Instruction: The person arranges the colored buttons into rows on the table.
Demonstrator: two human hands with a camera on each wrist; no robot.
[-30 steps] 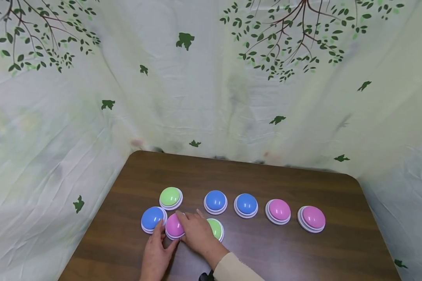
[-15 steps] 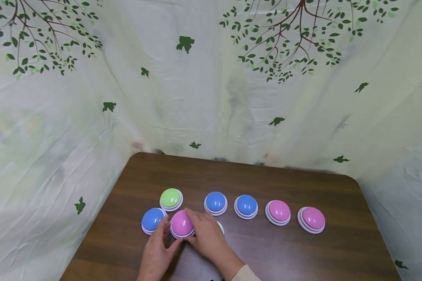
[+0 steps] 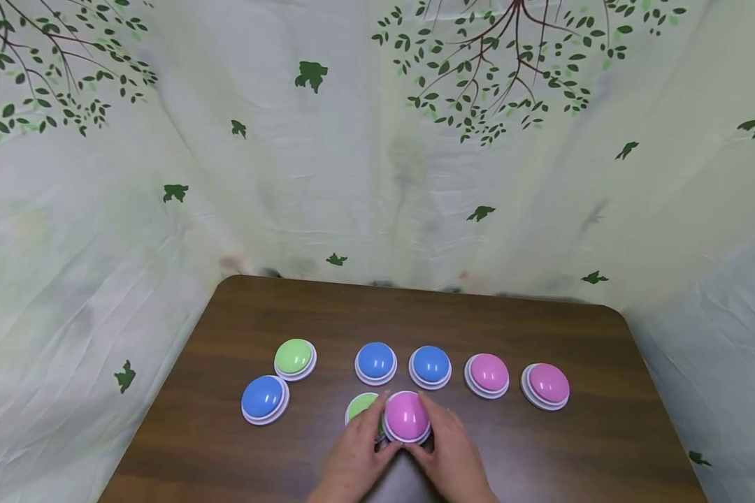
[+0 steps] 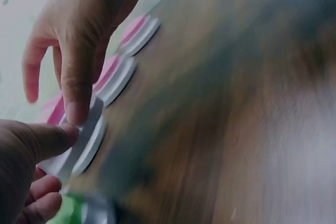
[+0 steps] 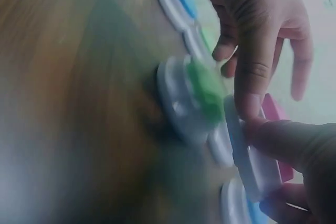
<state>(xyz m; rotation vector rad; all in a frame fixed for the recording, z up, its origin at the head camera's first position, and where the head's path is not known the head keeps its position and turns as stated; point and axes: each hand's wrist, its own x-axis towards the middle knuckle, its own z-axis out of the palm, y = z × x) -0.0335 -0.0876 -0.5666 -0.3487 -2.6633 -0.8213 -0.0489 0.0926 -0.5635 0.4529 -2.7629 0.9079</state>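
A pink dome-topped push button [image 3: 406, 413] with a white round base is held between both hands in the head view. My left hand [image 3: 354, 455] grips its left side and my right hand [image 3: 451, 450] its right side, thumbs meeting at the near edge. In the right wrist view the white base of this pink button [image 5: 252, 156] hangs tilted above the table. Just left of it sits a green button [image 3: 360, 404], partly hidden by the left fingers; the right wrist view shows that green button [image 5: 202, 95] standing apart from the held one.
Behind the hands, two blue buttons [image 3: 375, 361] and two pink buttons [image 3: 488, 374] form a row on the brown table [image 3: 277, 461]. To the left are another green button [image 3: 294, 358] and a blue button [image 3: 264, 398]. A leaf-printed cloth [image 3: 327, 168] hangs behind the table.
Both hands have lifted the pink button from beside the left blue one and carried it right, past the near green button. The other buttons have stayed in place.
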